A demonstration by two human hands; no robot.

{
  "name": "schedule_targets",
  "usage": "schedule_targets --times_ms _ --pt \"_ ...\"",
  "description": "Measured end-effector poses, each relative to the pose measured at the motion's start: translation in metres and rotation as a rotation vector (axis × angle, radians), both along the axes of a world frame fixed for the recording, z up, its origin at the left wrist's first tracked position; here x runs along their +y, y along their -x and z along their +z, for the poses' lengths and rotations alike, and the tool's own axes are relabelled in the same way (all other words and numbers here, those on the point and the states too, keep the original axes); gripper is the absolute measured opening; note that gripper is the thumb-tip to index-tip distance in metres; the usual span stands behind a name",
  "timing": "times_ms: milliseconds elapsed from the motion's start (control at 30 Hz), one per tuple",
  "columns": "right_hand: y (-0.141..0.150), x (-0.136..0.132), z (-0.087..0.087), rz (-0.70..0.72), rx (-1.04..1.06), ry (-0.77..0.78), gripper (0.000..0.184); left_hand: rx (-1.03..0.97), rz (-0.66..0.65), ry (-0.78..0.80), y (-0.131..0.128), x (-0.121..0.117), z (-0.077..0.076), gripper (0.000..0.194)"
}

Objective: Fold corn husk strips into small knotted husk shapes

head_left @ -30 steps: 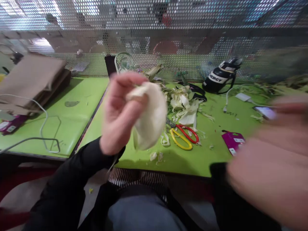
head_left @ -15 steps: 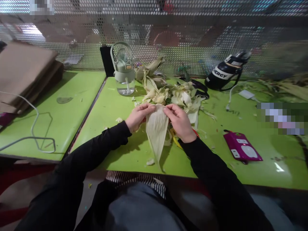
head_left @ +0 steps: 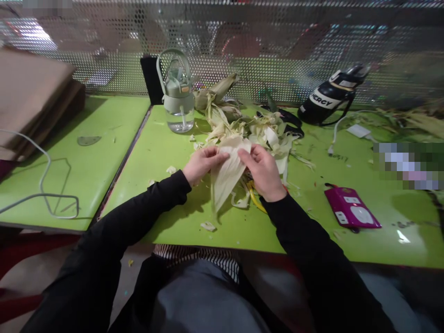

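Note:
A pale corn husk hangs between my two hands above the green table, its pointed end toward me. My left hand pinches its left side between thumb and fingers. On the other side, my right hand is closed on the husk near its wide top, thumb in front. Behind the hands lies a heap of torn husks. A yellow-handled tool, perhaps scissors, lies partly hidden under my right hand. Small husk scraps are scattered nearby.
A clear water bottle stands behind left, a black bottle leans at the back right. A purple power strip lies to the right. Brown paper bags and a grey cable are at left. A perforated metal screen borders the back.
The husk's pointed end has swung left and up. My right thumb has moved inward over the husk, and its top edge now tilts up to the right.

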State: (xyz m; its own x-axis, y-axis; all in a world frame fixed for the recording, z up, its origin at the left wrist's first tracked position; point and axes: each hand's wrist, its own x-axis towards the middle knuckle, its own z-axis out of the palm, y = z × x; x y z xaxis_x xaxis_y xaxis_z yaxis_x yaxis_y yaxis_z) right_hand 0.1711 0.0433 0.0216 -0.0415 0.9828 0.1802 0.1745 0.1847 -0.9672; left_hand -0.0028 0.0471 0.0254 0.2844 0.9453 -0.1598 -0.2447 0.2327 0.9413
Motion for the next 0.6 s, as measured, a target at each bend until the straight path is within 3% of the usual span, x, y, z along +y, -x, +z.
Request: schedule_targets --times_ms 100,233,400,600 --pt "0.0 -0.003 -0.001 0.098 0.024 0.073 0.035 -0.052 0.085 -0.002 0.002 -0.001 0.001 0.015" --pt "0.001 -0.008 0.001 0.038 0.021 0.005 0.032 0.047 -0.02 0.025 0.005 -0.004 -0.003 0.016" --pt "0.0 -0.012 0.003 0.084 -0.125 -0.004 0.033 0.129 -0.021 -0.085 0.008 -0.007 -0.006 0.022" --pt "-0.005 -0.01 0.002 0.063 -0.291 -0.025 0.034 0.173 -0.039 -0.098 0.006 -0.007 -0.003 0.016"
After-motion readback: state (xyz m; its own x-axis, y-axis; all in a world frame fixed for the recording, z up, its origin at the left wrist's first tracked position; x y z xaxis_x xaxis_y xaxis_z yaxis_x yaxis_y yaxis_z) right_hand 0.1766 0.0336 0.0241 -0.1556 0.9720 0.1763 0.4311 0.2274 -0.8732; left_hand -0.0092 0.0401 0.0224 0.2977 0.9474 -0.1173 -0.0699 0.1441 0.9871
